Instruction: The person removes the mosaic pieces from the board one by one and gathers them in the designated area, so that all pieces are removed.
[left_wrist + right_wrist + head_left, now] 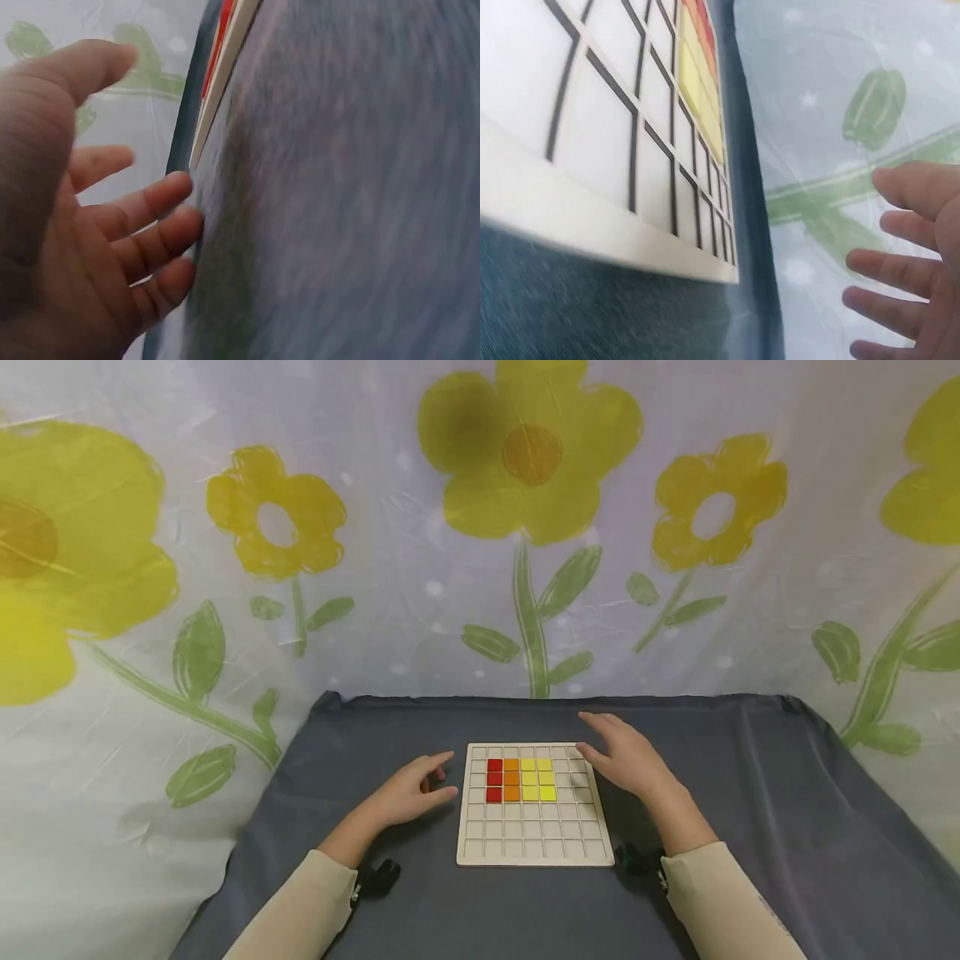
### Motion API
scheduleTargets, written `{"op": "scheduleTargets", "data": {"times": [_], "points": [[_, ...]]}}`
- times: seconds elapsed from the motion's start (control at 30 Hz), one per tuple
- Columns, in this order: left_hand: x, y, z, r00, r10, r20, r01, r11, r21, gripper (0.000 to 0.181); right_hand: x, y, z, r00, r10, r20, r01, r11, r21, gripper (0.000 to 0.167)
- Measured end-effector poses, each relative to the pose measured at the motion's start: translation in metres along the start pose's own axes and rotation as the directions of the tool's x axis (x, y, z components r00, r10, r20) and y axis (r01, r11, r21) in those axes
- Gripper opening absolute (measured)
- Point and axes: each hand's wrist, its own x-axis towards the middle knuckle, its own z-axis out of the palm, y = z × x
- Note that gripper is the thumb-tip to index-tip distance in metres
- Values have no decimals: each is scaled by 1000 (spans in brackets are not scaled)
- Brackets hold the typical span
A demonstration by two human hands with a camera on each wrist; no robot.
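A square wooden grid board [536,853] lies flat in the middle of the dark table. Toward its upper left sit a column of red tiles [494,779], a column of orange tiles [512,779] and two columns of yellow tiles [528,779], side by side. My left hand [405,792] hovers off the board's left edge, its fingers spread and holding nothing. Near the upper right corner is my right hand [630,760], also empty, with fingers extended. In the right wrist view a gap shows between the board [615,232] and the right hand [915,262].
A dark cloth [420,910] covers the table. Behind and to the sides hangs a pale curtain [405,635] printed with yellow flowers. Dark wrist-worn devices [378,878] show beneath both forearms, below the light sleeves [300,910].
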Motion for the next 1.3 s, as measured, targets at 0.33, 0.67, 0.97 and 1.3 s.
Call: {"op": "scheduleTargets", "data": {"times": [0.33, 0.67, 0.97, 1.3], "points": [[-4, -12, 15, 995, 98, -10, -96, 992, 80, 62, 9, -14, 13, 996, -39, 86, 30, 994, 107, 52], [-8, -15, 13, 991, 134, 24, -136, 978, 155, 62, 15, -12, 33, 983, -42, 178, -14, 953, 302, 50], [-2, -13, 12, 989, 143, 45, -148, 973, 176, 61, 20, -4, 45, 957, -29, 287, -89, 918, 387, 48], [-2, -9, 17, 990, 131, 45, -137, 976, 170, 62, 20, 3, 64, 965, 27, 261, -110, 944, 310, 40]]}}
